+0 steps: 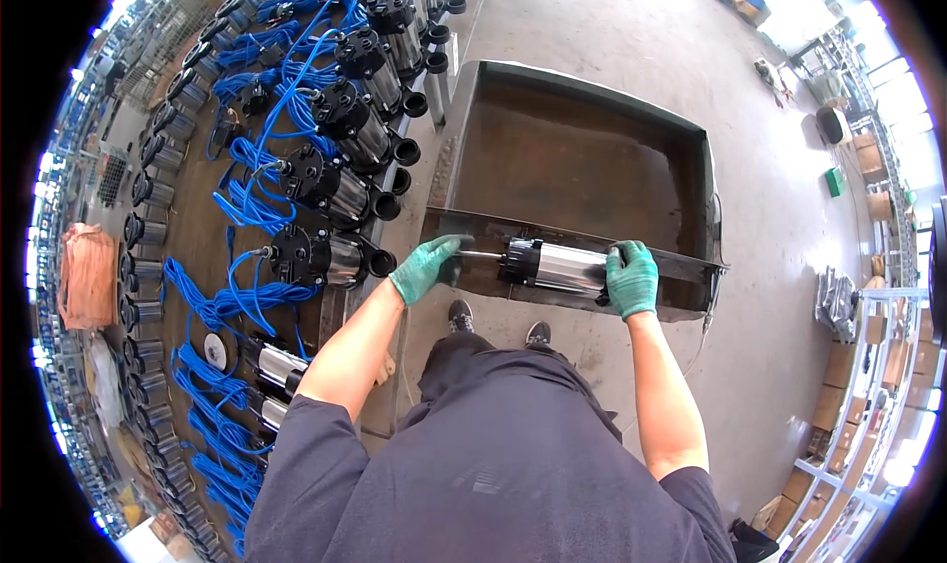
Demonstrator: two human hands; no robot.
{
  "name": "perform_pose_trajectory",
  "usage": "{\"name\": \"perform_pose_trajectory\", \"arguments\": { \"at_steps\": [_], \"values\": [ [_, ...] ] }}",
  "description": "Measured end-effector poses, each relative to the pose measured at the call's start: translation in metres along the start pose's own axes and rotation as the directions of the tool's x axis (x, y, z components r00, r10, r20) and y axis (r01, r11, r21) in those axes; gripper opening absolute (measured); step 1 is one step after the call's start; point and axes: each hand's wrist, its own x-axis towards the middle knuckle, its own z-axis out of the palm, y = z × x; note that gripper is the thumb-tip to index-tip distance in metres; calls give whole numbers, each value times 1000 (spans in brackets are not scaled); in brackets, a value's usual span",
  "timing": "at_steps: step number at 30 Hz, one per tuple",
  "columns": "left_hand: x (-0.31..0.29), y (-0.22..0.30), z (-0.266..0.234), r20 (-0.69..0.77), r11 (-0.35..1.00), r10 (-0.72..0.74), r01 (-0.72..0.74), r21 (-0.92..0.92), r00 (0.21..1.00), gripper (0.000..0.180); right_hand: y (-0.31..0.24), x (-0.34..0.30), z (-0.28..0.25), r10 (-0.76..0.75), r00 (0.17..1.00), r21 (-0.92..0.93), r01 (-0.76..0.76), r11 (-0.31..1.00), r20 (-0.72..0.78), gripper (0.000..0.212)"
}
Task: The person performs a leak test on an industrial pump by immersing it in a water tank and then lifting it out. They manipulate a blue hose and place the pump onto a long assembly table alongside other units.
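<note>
A shiny metal cylinder with a black end piece, which looks like a pump motor [570,269], lies crosswise on the dark ledge [666,258] at the near side of a water-filled metal tank. My right hand [632,280], in a green glove, grips its right end. From the black end a thin metal rod [481,255] sticks out to the left. My left hand [431,267], gloved alike, is closed about the rod's far end; its fingertips are slightly blurred. Whether the rod is the motor's shaft or a separate tool, I cannot tell.
Brownish water fills the tank [582,159] ahead of me. On the left, a bench holds a row of black-and-silver pumps [350,124] with coiled blue cables [258,183]. Farther left runs a line of metal housings [145,230]. Shelves with cardboard boxes [839,364] stand right.
</note>
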Motion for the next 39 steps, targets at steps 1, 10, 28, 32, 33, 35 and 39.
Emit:
{"name": "perform_pose_trajectory", "arguments": {
  "at_steps": [1, 10, 28, 32, 33, 35, 39],
  "values": [
    [-5, 3, 2, 17, 999, 17, -17, 32, 1000, 40, 1, 0, 0, 3, 1000, -1, -3, 1000, -2, 11],
    [19, 1, -12, -75, 643, 45, 29, 765, 996, 47, -1, 2, 2, 10, 1000, 2, -10, 1000, 16, 10],
    [3, 10, -3, 79, 988, -101, 109, -111, 992, 34, -2, 1, -2, 10, 1000, -11, -9, 1000, 25, 11],
    [3, 27, -6, 86, 977, -206, 210, -40, 975, 50, -1, 2, -1, 7, 1000, -12, -6, 1000, 19, 11],
    [4, 29, -8, 62, 973, -233, 232, 10, 971, 53, -1, 2, -1, 11, 1000, -8, -10, 1000, 18, 11],
    [10, 28, -20, 115, 956, -284, 271, 114, 952, 48, -2, 1, 0, 18, 1000, 1, -18, 1000, 17, 10],
    [22, 49, -23, 157, 834, -382, 266, 484, 911, 28, -1, 1, -1, 37, 999, 16, -37, 999, 17, 10]
  ]
}}
